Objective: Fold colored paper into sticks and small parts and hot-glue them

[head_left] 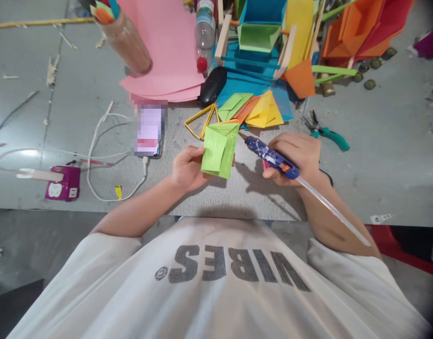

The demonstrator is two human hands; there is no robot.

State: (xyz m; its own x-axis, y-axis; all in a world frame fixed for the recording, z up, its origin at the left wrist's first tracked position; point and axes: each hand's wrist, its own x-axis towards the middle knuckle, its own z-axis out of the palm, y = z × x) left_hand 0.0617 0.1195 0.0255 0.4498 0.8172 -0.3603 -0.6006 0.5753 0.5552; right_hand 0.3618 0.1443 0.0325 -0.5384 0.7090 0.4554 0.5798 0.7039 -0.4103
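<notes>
My left hand (189, 168) holds a folded green paper piece (220, 149) by its left and lower edges, with a bit of orange showing along its top. My right hand (294, 155) is wrapped round a blue glue gun (269, 154), whose tip points up and left, close to the paper's upper right corner but apart from it. A clear glue stick (332, 209) sticks out of the gun's back end over the right forearm. Just beyond the hands lie folded green (234, 104) and yellow (265, 110) papers and a yellow triangular frame (198, 121).
A phone (149, 129) with a white cable lies at the left, near a purple socket block (63, 182). Pink sheets (167, 52), a bottle (204, 35), a black case (212, 86) and a brown cup (126, 42) stand behind. Teal pliers (329, 134) lie right.
</notes>
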